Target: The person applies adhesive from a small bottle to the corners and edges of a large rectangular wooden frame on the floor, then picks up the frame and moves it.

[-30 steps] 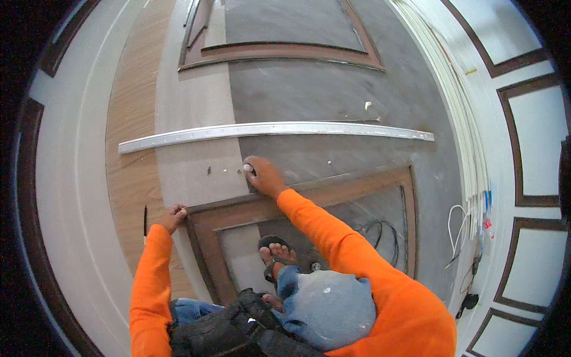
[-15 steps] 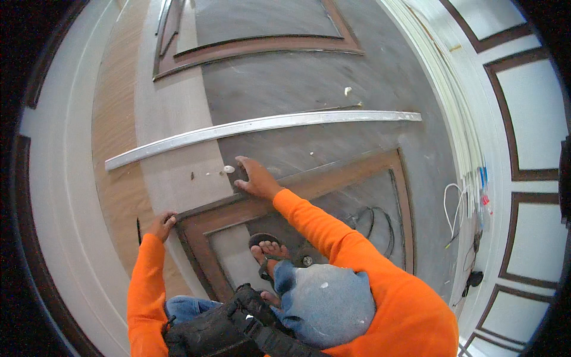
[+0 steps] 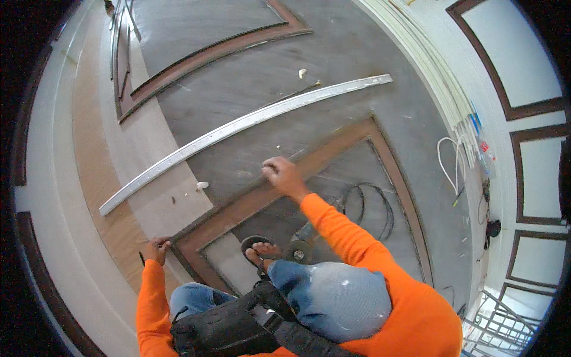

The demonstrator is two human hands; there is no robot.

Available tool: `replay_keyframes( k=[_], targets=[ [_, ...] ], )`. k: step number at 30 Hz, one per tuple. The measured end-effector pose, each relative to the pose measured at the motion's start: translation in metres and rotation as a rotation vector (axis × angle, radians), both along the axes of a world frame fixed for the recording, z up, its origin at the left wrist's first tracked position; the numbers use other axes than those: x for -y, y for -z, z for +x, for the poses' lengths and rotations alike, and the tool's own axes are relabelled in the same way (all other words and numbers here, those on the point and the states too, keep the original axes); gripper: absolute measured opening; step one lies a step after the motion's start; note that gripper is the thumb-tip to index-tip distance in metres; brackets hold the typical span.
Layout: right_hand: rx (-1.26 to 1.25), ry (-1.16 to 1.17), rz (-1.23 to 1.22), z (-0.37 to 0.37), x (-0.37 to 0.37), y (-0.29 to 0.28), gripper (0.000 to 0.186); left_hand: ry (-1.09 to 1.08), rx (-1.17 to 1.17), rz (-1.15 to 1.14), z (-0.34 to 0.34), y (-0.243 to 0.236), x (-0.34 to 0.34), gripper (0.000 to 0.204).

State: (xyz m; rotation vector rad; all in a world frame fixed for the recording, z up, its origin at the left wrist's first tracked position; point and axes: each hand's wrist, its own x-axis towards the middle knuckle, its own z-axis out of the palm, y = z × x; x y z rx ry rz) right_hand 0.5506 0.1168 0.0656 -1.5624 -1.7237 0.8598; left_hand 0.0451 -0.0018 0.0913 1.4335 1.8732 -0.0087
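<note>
My left hand (image 3: 156, 250) grips the outer corner of the brown wooden panel frame (image 3: 398, 199) lying before me. My right hand (image 3: 284, 178) is curled just over the frame's far edge; what its fingertips hold, if anything, is hidden. A small white lump (image 3: 202, 185) lies left of it. Beyond both hands a long white straight bar (image 3: 250, 124) lies diagonally across the grey and beige floor. Inside the frame are my sandalled foot (image 3: 262, 250), a round grinder-like tool (image 3: 298, 254) partly hidden by my knee, and a coiled black cable (image 3: 372, 208).
A second brown frame (image 3: 291, 27) lies beyond the bar. Pale strips (image 3: 416, 65) run along the right side beside a white looped cord (image 3: 449, 160) and panelled white boards or wall (image 3: 538, 178). A metal rack (image 3: 493, 321) stands at lower right. Wood-toned flooring (image 3: 89, 166) runs at left.
My right hand released the white lump, opened, then moved right along the frame's edge and curled again. My left hand stays at the corner. The view has turned, showing the metal rack.
</note>
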Motion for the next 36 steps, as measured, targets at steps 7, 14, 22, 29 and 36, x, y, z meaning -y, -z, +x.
replay_keyframes(
  k=[7,14,22,29,36],
  targets=[
    [0.165,0.275,0.097,0.074,-0.134,0.026,0.025,-0.061,0.087,-0.114,-0.029,0.022,0.002,0.024],
    [0.44,0.184,0.123,0.096,-0.258,0.037,0.025,-0.036,0.19,-0.111,-0.033,0.024,-0.001,0.023],
    [0.515,0.044,-0.035,0.08,-0.271,0.038,0.016,-0.162,0.222,-0.161,-0.042,0.03,0.01,0.027],
    [0.804,-0.229,0.28,0.104,-0.276,0.045,0.018,-0.176,0.263,-0.182,-0.025,0.018,-0.008,0.027],
    [-0.151,-0.145,-0.262,0.034,-0.241,-0.013,0.023,-0.133,0.265,-0.178,-0.033,0.02,-0.005,0.025]
  ],
)
